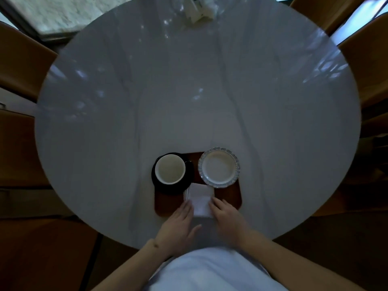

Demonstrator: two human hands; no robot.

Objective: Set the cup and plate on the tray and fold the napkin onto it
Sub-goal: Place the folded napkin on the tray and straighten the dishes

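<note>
A brown wooden tray (231, 198) lies near the table's front edge. A white cup (170, 169) stands on a black saucer (178, 189) on the tray's left part. On the tray's right part sits a white plate (218, 167) with a fluted rim. A folded white napkin (200, 199) lies on the tray's front middle, its near end past the tray's edge. My left hand (180, 223) rests flat against the napkin's left side, fingers apart. The fingertips of my right hand (227, 217) touch the napkin's right side. Neither hand is closed around it.
The round grey marble table (189, 91) carries a white holder with papers (198, 9) at its far edge. Brown chairs (23, 66) stand around the table at left and right. My light shirt (210, 269) fills the bottom of the view.
</note>
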